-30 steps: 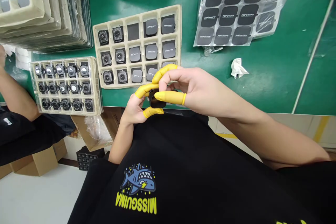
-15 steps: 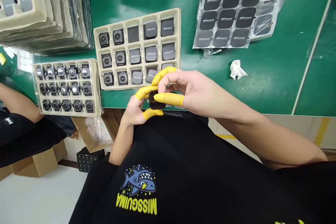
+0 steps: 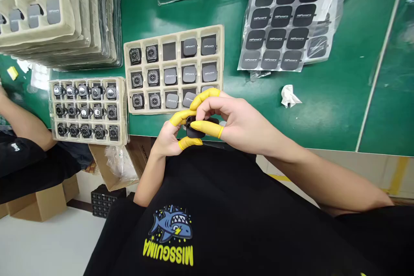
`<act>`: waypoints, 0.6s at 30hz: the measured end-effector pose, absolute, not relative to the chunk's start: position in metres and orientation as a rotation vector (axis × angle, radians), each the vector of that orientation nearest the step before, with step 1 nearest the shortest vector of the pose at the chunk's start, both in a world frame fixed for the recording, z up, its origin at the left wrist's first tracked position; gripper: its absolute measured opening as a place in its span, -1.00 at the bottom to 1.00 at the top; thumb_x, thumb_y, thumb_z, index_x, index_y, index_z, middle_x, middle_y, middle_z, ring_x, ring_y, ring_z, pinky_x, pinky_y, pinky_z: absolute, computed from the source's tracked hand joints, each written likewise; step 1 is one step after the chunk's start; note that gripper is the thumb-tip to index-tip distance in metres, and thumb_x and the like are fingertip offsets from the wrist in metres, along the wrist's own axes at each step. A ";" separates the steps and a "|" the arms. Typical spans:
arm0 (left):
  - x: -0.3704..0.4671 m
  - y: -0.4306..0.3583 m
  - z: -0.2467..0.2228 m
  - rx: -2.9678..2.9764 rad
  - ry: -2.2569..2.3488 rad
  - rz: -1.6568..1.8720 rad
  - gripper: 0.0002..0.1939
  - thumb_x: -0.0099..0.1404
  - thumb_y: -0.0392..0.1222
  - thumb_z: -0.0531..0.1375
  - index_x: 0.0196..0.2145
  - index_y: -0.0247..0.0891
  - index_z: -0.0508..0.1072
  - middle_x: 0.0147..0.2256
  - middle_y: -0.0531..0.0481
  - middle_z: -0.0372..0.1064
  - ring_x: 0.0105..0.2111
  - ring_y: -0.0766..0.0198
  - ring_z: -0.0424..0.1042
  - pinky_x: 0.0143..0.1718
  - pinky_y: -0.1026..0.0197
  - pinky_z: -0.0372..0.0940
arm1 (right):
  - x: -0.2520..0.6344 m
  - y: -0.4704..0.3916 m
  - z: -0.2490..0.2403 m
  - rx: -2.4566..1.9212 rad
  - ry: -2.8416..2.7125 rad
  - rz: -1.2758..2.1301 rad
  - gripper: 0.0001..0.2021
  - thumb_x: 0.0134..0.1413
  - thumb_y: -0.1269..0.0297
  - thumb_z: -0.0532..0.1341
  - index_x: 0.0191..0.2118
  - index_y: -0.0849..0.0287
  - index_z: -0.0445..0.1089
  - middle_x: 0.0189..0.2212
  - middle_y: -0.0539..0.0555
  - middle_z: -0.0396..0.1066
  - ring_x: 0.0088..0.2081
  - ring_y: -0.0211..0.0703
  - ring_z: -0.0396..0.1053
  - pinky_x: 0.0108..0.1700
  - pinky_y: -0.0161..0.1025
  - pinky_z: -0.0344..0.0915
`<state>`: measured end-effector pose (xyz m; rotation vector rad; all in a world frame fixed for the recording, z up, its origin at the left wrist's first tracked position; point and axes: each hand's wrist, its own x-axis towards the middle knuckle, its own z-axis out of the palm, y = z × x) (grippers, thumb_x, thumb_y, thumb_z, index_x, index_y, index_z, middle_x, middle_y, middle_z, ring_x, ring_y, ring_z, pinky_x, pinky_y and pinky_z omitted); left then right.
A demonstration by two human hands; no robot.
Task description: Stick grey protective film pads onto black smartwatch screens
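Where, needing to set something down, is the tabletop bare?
Green tabletop between the crumpled tissue and pale seam; a narrow strip separates the middle tray from the label sheets. Crowded: the left, with stacked trays, and the front, around left hand, right hand and dark device.

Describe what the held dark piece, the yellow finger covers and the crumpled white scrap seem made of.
Dark piece: perhaps glass or plastic, glossy-looking, with faint reflections. Finger covers: probably thin rubber or latex, smooth, clinging snugly. White scrap: likely paper or tissue, matte, with creases.

Hands (image 3: 237, 120) close together, fingers (image 3: 207, 128) bent, forearms (image 3: 310, 170) angled inward.
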<state>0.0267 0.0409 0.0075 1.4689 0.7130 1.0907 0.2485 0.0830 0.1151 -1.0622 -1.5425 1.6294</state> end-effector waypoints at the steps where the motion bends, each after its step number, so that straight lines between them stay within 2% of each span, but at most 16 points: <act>1: 0.026 0.041 0.008 1.472 0.709 1.096 -0.22 0.33 0.17 0.53 0.38 -0.09 0.43 0.08 -0.13 0.65 0.01 0.08 0.70 0.05 0.14 0.55 | 0.248 0.083 0.115 -1.068 -1.559 1.613 -0.88 0.24 0.24 0.42 -0.32 0.06 0.53 -0.15 0.10 0.53 -0.15 -0.05 0.42 -0.14 -0.11 0.47; 8: 0.024 0.043 0.011 1.523 0.735 1.073 -0.23 0.32 0.18 0.53 0.36 -0.10 0.45 0.03 -0.12 0.66 -0.03 0.10 0.69 0.04 0.16 0.54 | 0.250 0.084 0.119 -1.046 -1.494 1.702 -0.85 0.25 0.23 0.42 -0.33 0.08 0.51 -0.10 0.11 0.54 -0.13 -0.06 0.45 -0.12 -0.11 0.46; 12: 0.024 0.042 0.011 1.496 0.754 1.046 -0.21 0.32 0.25 0.50 0.36 -0.12 0.44 0.01 -0.12 0.65 -0.08 0.12 0.68 0.00 0.16 0.54 | 0.252 0.087 0.123 -1.057 -1.428 1.813 -0.82 0.20 0.21 0.45 -0.36 0.09 0.50 -0.05 0.12 0.53 -0.16 -0.06 0.47 -0.18 -0.12 0.45; 18: 0.023 0.040 0.011 1.514 0.771 1.057 -0.23 0.34 0.23 0.50 0.35 -0.11 0.45 0.10 -0.17 0.62 -0.03 0.12 0.67 0.03 0.15 0.55 | 0.250 0.089 0.124 -1.075 -1.401 1.862 -0.79 0.18 0.18 0.47 -0.38 0.10 0.48 -0.07 0.10 0.53 -0.20 -0.09 0.45 -0.25 -0.16 0.37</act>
